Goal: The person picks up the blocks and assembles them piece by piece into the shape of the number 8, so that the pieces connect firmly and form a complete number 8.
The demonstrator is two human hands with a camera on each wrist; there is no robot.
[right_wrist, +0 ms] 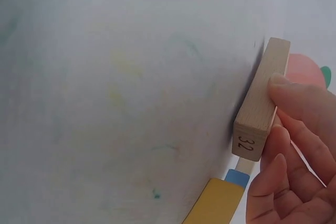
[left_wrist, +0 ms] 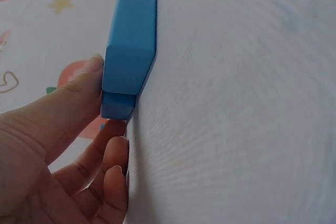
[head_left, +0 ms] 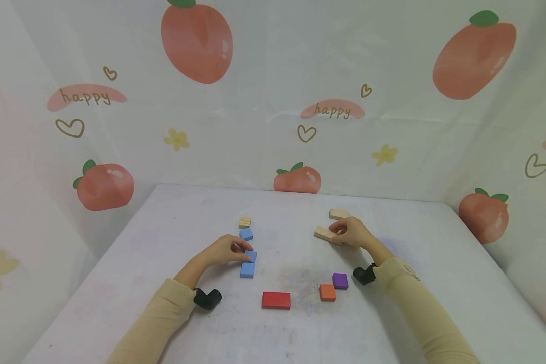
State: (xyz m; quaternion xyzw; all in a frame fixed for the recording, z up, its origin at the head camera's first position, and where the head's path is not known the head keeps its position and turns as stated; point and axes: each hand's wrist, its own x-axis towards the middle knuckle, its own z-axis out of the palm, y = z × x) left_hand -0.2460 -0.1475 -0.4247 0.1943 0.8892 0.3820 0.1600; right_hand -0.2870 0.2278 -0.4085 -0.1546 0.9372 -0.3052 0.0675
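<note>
Our left hand point(head_left: 223, 250) is pinching the middle blue block point(head_left: 252, 255), just beside the nearer blue block point(head_left: 247, 270) on the surface point(head_left: 186, 217); our right hand point(head_left: 354, 233) is gripping the plain wooden block point(right_wrist: 261, 93) marked 32. We're guessing side grips are giving steadier control.

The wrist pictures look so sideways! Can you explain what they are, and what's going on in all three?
There's no robot here, just a person's left hand and right hand. The wide picture comes from a camera on the person's head, looking forward and down. The close pictures come from a camera on each wrist, so the white table seems tipped.

On it lie a red block, an orange block, a purple block and others. The left hand seems to pinch a small blue block. The right hand pinches a wooden block; the right wrist picture shows "32" on its end.
</note>
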